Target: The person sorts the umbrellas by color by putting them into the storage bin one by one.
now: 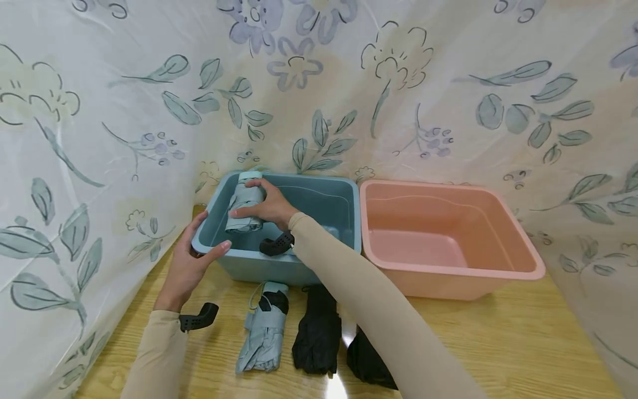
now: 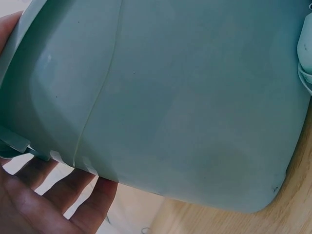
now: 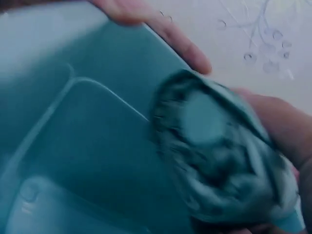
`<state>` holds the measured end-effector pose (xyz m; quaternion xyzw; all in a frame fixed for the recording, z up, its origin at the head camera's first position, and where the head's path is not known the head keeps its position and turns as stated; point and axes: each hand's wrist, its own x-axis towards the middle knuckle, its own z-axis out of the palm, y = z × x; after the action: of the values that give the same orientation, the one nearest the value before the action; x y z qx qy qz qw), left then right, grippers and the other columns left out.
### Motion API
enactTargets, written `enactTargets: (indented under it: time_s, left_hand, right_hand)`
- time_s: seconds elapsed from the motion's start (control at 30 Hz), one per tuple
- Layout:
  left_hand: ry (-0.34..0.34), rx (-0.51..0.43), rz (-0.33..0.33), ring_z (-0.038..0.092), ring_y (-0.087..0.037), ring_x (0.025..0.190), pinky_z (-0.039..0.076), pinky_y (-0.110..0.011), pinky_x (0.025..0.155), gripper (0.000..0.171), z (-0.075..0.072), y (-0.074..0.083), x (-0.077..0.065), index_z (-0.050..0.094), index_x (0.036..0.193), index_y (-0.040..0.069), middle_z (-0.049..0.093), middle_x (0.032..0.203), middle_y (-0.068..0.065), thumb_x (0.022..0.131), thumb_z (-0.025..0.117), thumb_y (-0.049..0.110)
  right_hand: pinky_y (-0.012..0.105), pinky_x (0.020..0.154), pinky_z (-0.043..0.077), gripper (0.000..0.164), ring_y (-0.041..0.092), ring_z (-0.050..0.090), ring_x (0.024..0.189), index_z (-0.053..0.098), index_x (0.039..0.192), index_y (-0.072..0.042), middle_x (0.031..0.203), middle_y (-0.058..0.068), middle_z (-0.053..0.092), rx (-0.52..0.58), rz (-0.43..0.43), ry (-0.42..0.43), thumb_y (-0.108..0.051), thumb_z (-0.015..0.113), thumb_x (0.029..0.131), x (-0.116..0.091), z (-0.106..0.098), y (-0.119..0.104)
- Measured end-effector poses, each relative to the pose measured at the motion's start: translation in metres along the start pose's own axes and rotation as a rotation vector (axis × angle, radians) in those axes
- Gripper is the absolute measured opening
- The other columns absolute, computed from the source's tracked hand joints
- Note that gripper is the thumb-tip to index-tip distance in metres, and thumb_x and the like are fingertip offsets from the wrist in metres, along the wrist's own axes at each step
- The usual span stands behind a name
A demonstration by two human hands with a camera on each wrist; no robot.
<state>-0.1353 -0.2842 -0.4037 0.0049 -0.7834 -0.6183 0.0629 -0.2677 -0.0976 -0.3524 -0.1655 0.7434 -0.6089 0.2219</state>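
Note:
My right hand (image 1: 271, 205) grips a folded light-blue umbrella (image 1: 245, 191) over the left part of a blue plastic bin (image 1: 254, 267). Thumb and fingers lie along opposite sides of the umbrella, and in the blurred right wrist view its round end (image 3: 202, 119) faces the camera. At the bin's left front corner, my left hand (image 1: 186, 266) holds the rim, thumb on the front edge and fingers along the left side. The left wrist view shows its fingers (image 2: 100, 202) against the bin's wall (image 2: 161, 122).
A pink bin (image 1: 458, 271) stands right beside the blue one. On the wooden table in front lie another light-blue folded umbrella (image 1: 266, 338), a black one (image 1: 316, 338) and a black bundle (image 1: 369, 363) partly hidden by my right sleeve. Floral sheeting (image 1: 319, 83) hangs behind and at the sides.

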Motion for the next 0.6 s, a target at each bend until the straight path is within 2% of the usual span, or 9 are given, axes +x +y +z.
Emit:
enactTargets:
  time_s: [0.3,0.5,0.6]
  left_hand:
    - [0.007,0.009,0.006,0.028,-0.039,0.143,0.031,-0.062,0.11,0.084,-0.001,0.001,-0.001,0.017,0.164,0.024,0.021,0.163,-0.015,0.098,0.069,0.022]
    - [0.009,-0.004,-0.007,0.028,-0.039,0.142,0.031,-0.061,0.11,0.083,0.001,0.002,-0.001,0.018,0.163,0.024,0.021,0.163,-0.015,0.098,0.069,0.022]
    - [0.014,-0.01,-0.012,0.027,-0.039,0.143,0.029,-0.063,0.11,0.083,0.001,0.004,-0.002,0.018,0.163,0.023,0.02,0.163,-0.015,0.098,0.07,0.022]
  right_hand:
    - [0.039,0.095,0.048,0.07,0.024,0.049,0.116,0.049,0.143,-0.018,0.141,0.009,0.043,-0.035,0.094,-0.079,-0.014,0.086,0.084,0.013,0.009,0.007]
    - [0.041,0.103,0.042,0.069,0.027,0.046,0.118,0.046,0.14,-0.016,0.135,0.01,0.044,-0.072,0.131,-0.133,-0.012,0.085,0.084,0.017,0.01,0.012]
    - [0.04,0.104,0.04,0.069,0.027,0.045,0.119,0.046,0.138,-0.018,0.135,0.009,0.044,-0.136,0.157,-0.145,-0.014,0.086,0.083,0.02,0.01,0.014]
